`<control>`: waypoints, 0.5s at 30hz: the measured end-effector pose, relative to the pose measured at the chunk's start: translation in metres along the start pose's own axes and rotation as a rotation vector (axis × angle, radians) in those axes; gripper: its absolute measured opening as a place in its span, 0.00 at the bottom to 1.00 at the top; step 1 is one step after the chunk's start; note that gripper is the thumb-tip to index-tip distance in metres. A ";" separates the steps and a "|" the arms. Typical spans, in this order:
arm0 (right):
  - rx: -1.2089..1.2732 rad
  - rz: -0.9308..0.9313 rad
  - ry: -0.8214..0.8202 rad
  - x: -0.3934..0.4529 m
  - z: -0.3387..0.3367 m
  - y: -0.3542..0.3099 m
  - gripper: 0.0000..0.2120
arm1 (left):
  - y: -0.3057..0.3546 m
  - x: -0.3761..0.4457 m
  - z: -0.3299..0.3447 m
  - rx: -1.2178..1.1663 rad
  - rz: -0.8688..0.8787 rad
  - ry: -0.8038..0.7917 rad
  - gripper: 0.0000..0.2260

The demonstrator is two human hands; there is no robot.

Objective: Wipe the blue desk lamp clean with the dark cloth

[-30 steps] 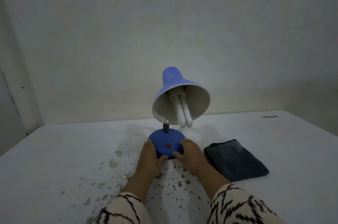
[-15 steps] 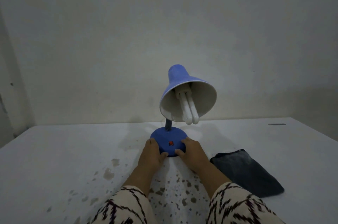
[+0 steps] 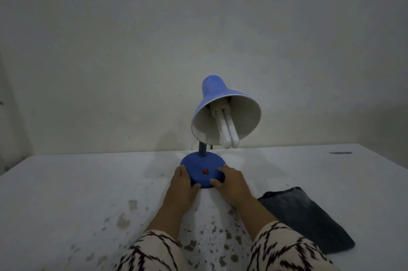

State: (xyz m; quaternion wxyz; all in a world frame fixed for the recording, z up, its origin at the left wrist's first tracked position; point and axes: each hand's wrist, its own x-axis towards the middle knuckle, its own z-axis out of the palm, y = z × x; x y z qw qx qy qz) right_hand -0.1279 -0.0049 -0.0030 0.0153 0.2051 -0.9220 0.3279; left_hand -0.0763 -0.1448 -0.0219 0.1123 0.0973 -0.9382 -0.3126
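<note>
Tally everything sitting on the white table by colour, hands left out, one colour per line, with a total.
Blue: 1, the desk lamp, which both hands hold at its base
Dark: 1, the folded cloth, lying flat beside the right forearm
Total: 2
The small dark mark at the table's far right is too small to identify, so it is not counted.

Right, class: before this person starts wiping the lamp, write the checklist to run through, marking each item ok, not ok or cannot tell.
1. Lamp base steadied: ok, left hand and right hand hold its sides.
2. Dark cloth in hand: not ok, it lies on the table beside the right forearm.
3. A hand free to take it: not ok.
4. Bulb off: ok, unlit.
5. Lamp unplugged: cannot tell.
</note>
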 end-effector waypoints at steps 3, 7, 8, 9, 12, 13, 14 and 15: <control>0.015 -0.013 -0.039 -0.007 0.007 0.004 0.26 | -0.001 -0.001 -0.002 -0.011 -0.018 -0.046 0.34; 0.016 -0.032 -0.054 -0.014 0.008 0.005 0.26 | 0.002 -0.007 -0.005 -0.002 -0.031 -0.071 0.35; 0.009 -0.034 -0.047 -0.014 0.009 0.006 0.25 | 0.002 -0.009 -0.004 0.007 -0.034 -0.073 0.35; -0.001 -0.030 -0.050 -0.016 0.007 0.004 0.25 | 0.005 -0.012 -0.004 0.016 -0.044 -0.081 0.35; -0.018 -0.072 -0.041 -0.022 0.005 0.004 0.25 | 0.007 -0.019 -0.002 0.018 -0.054 -0.091 0.35; -0.020 -0.085 -0.038 -0.026 0.004 0.001 0.25 | 0.008 -0.021 -0.003 0.023 -0.065 -0.092 0.35; -0.020 -0.112 -0.035 -0.028 0.003 -0.001 0.25 | 0.010 -0.023 -0.004 0.017 -0.068 -0.085 0.35; -0.018 -0.114 -0.022 -0.030 0.001 -0.002 0.25 | 0.013 -0.025 -0.007 0.020 -0.062 -0.079 0.34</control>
